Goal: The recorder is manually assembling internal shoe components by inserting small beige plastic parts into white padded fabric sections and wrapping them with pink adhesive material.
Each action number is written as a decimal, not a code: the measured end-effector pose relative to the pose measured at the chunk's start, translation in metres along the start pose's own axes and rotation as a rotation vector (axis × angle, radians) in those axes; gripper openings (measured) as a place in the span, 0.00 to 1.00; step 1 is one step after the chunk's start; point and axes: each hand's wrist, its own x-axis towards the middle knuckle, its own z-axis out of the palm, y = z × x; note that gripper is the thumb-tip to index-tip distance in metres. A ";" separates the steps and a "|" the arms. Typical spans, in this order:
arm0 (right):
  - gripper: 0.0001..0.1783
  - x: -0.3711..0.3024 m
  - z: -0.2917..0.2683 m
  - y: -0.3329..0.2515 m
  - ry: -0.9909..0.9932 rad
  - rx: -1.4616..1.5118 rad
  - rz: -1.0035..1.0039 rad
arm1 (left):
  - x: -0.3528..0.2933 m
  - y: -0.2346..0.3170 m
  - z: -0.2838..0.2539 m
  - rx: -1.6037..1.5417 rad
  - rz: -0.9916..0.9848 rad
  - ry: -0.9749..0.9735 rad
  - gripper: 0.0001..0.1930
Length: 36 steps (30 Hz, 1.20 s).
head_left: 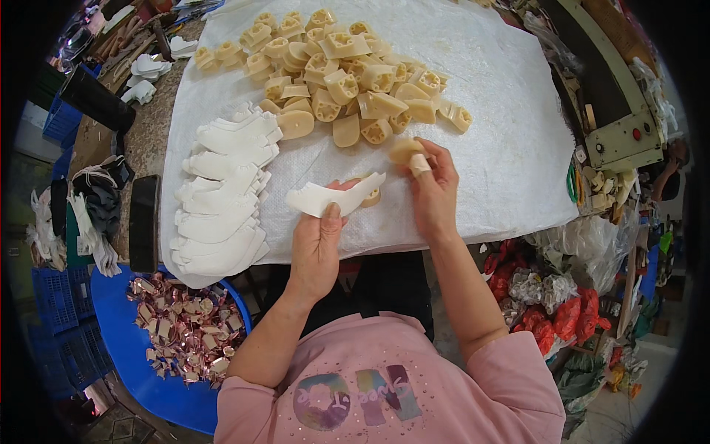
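Note:
My left hand pinches a curved white cut sheet piece between thumb and fingers, above the covered table. Just beyond its fingertips a beige plastic shoe heel shows partly from behind the sheet; whether the fingers touch it I cannot tell. My right hand is closed on another beige shoe heel, slightly blurred, with a pale wrap around one finger. Farther back lies a large heap of beige shoe heels. Left of my hands, overlapping white cut pieces are fanned out in a column.
White woven sheeting covers the table. A black phone lies at its left edge. Below left stands a blue basin of shiny pinkish parts. A machine with a control box and red plastic bags are on the right.

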 end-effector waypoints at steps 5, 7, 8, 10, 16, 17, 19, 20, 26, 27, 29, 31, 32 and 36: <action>0.15 -0.035 -0.003 -0.025 -0.119 0.087 -0.097 | -0.012 0.000 -0.020 0.102 -0.112 0.091 0.23; 0.16 -0.052 0.006 -0.041 -0.292 0.092 -0.236 | -0.018 -0.005 -0.023 -0.284 -0.095 0.116 0.20; 0.17 -0.061 0.014 -0.045 -0.331 0.164 -0.231 | -0.020 -0.004 -0.019 -0.282 -0.096 0.121 0.20; 0.20 -0.068 0.023 -0.047 -0.350 -0.052 -0.384 | -0.025 0.003 -0.007 -0.520 -0.089 0.206 0.21; 0.25 -0.068 0.040 -0.019 -0.283 -0.137 -0.824 | -0.042 0.017 -0.003 -0.624 -0.109 0.169 0.22; 0.26 -0.068 0.041 -0.018 -0.286 -0.144 -0.844 | -0.044 0.019 -0.003 -0.614 -0.112 0.171 0.21; 0.27 -0.068 0.041 -0.018 -0.291 -0.153 -0.863 | -0.046 0.019 -0.005 -0.609 -0.116 0.172 0.21; 0.28 -0.068 0.041 -0.019 -0.301 -0.163 -0.865 | -0.047 0.019 -0.006 -0.573 -0.114 0.158 0.21; 0.30 -0.066 0.039 -0.017 -0.299 -0.203 -0.883 | -0.049 0.015 -0.006 -0.473 -0.115 0.136 0.21; 0.30 -0.065 0.038 -0.017 -0.304 -0.222 -0.881 | -0.048 0.018 -0.004 -0.501 -0.095 0.132 0.22; 0.29 -0.067 0.038 -0.017 -0.300 -0.265 -0.878 | -0.047 0.021 0.001 -0.473 -0.086 0.166 0.21; 0.27 -0.068 0.036 -0.017 -0.303 -0.306 -0.874 | -0.049 0.022 0.004 -0.446 -0.077 0.206 0.20; 0.27 -0.068 0.035 -0.017 -0.285 -0.376 -0.904 | -0.049 0.022 0.004 -0.370 -0.050 0.194 0.20; 0.26 -0.063 0.036 -0.014 -0.225 -0.475 -0.966 | -0.046 0.017 0.000 -0.196 0.032 0.163 0.21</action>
